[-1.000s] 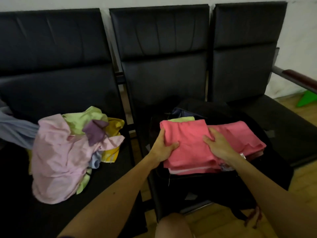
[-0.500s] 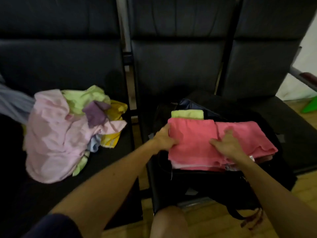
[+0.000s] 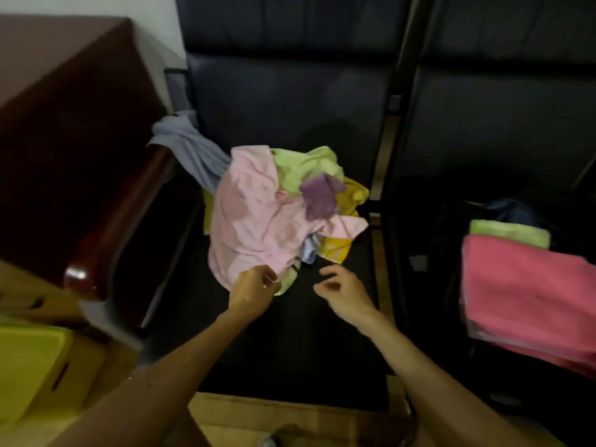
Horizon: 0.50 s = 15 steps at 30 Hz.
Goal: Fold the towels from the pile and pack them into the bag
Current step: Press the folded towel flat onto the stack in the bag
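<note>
A loose pile of towels [image 3: 277,214] lies on the middle black seat [image 3: 290,333], with a pale pink towel [image 3: 251,227] on top and green, purple and yellow ones behind it. My left hand [image 3: 254,290] pinches the pink towel's lower edge with curled fingers. My right hand [image 3: 343,291] hovers just right of it over the bare seat, fingers loosely curled and holding nothing. On the right seat stands the black bag [image 3: 429,240], with folded coral towels [image 3: 529,298] and a folded green towel [image 3: 509,232] lying in it.
A grey-blue cloth [image 3: 190,153] hangs over the seat's left side by a dark wooden armrest [image 3: 116,233]. A brown cabinet [image 3: 64,101] and a yellow box [image 3: 32,366] stand at the left. Seat backs rise behind.
Both hands have left the coral towels in the bag and moved left to the pile. My view has swung left with them, and the bag now sits at the right edge.
</note>
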Each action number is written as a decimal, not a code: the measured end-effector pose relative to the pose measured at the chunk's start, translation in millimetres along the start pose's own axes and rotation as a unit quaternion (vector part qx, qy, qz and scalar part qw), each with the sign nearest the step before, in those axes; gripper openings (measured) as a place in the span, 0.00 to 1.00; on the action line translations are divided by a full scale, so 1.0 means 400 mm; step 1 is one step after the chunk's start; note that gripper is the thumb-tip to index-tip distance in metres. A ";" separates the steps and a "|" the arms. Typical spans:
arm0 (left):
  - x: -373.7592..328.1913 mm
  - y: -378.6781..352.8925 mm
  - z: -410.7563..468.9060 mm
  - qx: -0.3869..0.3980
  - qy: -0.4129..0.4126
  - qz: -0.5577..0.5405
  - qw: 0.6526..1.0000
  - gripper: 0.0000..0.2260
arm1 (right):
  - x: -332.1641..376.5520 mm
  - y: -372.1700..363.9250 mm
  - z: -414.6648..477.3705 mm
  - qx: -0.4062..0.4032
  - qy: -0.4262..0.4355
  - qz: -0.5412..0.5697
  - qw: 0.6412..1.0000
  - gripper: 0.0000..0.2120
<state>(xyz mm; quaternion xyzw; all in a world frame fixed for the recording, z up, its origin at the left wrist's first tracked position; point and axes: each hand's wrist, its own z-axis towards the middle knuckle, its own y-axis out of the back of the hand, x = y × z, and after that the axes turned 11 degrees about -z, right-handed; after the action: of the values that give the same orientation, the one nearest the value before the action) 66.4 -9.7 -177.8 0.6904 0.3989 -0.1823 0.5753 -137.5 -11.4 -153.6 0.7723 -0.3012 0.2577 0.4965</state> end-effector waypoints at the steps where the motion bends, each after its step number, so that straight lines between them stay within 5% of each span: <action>1: 0.046 0.014 0.006 0.004 0.000 0.026 1.000 0.10 | 0.023 -0.055 0.025 0.018 -0.007 0.006 1.000 0.14; 5: 0.132 0.011 0.016 0.057 -0.037 0.103 0.992 0.20 | 0.071 -0.173 0.080 0.063 -0.014 -0.023 0.998 0.11; 10: 0.166 0.002 0.038 0.044 -0.098 0.140 0.984 0.07 | 0.083 -0.234 0.118 0.061 -0.001 -0.128 0.990 0.19; 15: 0.187 0.017 0.052 0.030 -0.122 0.180 0.976 0.07 | 0.092 -0.264 0.123 0.046 0.036 -0.213 0.975 0.16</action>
<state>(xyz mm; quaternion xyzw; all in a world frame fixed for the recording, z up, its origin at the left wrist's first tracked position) 121.7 -3.7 -232.3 0.7402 0.1888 -0.1704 0.6224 -31.0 -30.2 -211.0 0.8308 -0.0994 0.1868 0.5147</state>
